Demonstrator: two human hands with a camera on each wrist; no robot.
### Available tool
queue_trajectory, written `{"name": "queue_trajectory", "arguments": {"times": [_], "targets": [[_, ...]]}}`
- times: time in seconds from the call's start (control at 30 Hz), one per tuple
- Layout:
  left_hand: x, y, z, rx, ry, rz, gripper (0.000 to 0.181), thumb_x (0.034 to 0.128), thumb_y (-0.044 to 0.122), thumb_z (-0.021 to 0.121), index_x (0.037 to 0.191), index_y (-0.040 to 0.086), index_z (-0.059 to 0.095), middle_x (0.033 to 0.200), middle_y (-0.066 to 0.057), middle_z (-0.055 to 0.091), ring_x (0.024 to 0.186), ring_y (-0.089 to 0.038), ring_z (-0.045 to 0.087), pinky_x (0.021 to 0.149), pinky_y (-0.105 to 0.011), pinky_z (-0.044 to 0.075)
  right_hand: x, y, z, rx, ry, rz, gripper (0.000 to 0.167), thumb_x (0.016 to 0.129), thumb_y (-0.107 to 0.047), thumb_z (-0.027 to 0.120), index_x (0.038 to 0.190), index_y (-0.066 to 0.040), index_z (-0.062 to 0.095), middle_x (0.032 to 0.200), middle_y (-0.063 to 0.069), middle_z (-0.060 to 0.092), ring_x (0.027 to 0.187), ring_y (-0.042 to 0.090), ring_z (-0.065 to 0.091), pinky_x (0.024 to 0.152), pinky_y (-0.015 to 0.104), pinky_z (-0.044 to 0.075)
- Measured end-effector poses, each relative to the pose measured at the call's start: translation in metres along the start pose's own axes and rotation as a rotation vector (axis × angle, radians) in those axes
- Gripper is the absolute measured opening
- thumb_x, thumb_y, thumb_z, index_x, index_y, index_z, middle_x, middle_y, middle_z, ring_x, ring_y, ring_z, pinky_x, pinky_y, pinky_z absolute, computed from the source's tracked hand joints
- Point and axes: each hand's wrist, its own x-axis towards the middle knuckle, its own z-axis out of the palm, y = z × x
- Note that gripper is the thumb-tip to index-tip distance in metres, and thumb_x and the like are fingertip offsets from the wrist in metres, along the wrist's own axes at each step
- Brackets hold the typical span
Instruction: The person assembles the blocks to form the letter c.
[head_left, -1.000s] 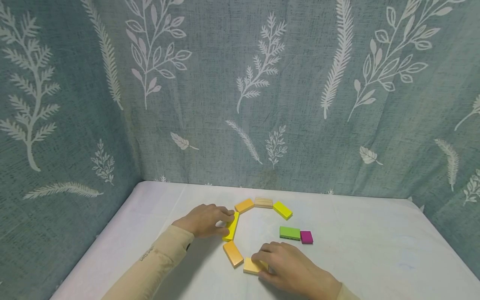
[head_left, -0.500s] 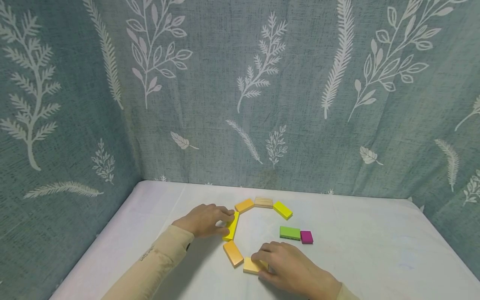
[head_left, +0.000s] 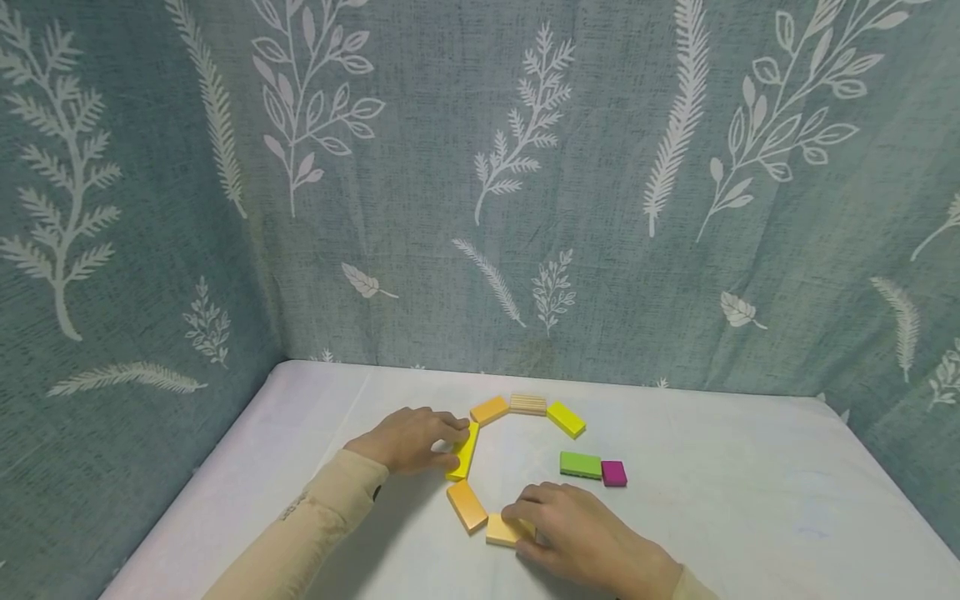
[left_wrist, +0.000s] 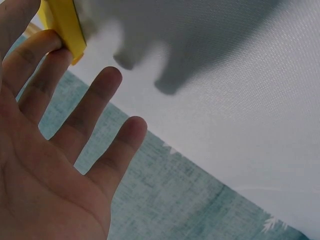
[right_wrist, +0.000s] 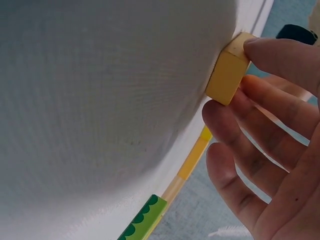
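My left hand (head_left: 411,442) pinches a long yellow block (head_left: 467,454) between thumb and fingertips on the white table. Seen from the left wrist, the ring and little fingers stretch out apart from the yellow block (left_wrist: 65,27). My right hand (head_left: 585,533) grips a pale yellow-orange block (head_left: 502,531) at the near side. In the right wrist view the thumb lies on one face of that pale block (right_wrist: 227,75), with fingers against the other side. Between the two held blocks lies a slanted orange block (head_left: 467,507). All these pieces form part of a curved row.
The curve continues at the back with another orange block (head_left: 490,410), a striped wooden piece (head_left: 528,405) and a bright yellow block (head_left: 566,419). A green block (head_left: 581,465) touches a magenta one (head_left: 613,473) on the right. Leaf-patterned cloth (head_left: 525,250) rises behind the white table (head_left: 750,500).
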Motion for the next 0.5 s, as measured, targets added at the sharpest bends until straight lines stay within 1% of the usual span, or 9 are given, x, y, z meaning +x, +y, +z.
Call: {"name": "queue_trajectory", "arguments": {"times": [0.17,0.3,0.5], "targets": [[0.0009,-0.0003,0.0,0.003,-0.002,0.0,0.031,0.0937,0.025,0.073,0.123,0.018,0.074,0.137,-0.004,0.064,0.112,-0.032,0.065,0.09,-0.05,0.054,-0.0008,0.0011,-0.0005,0.005,0.008,0.002,0.029,0.09,-0.034,0.077,0.118,-0.027,0.074,0.106,-0.014,0.067,0.096,0.003,0.062,0.084,0.029,0.056],[0.0011,-0.0003,0.0003,0.002,-0.006,-0.006,0.031,0.0936,0.026,0.073,0.124,0.017,0.074,0.137,-0.003,0.064,0.112,-0.032,0.065,0.092,-0.05,0.054,-0.0036,0.0016,-0.0011,-0.013,0.068,-0.022,0.028,0.091,-0.034,0.076,0.118,-0.025,0.074,0.108,-0.013,0.067,0.098,0.004,0.063,0.085,0.03,0.056],[0.0012,-0.0005,0.0011,0.005,-0.01,-0.014,0.033,0.0934,0.026,0.074,0.125,0.017,0.074,0.138,-0.002,0.064,0.113,-0.031,0.064,0.092,-0.049,0.054,-0.0084,0.0063,-0.0067,-0.035,0.168,-0.046,0.027,0.093,-0.032,0.074,0.118,-0.022,0.073,0.112,-0.013,0.067,0.103,0.005,0.063,0.088,0.032,0.056]]}}
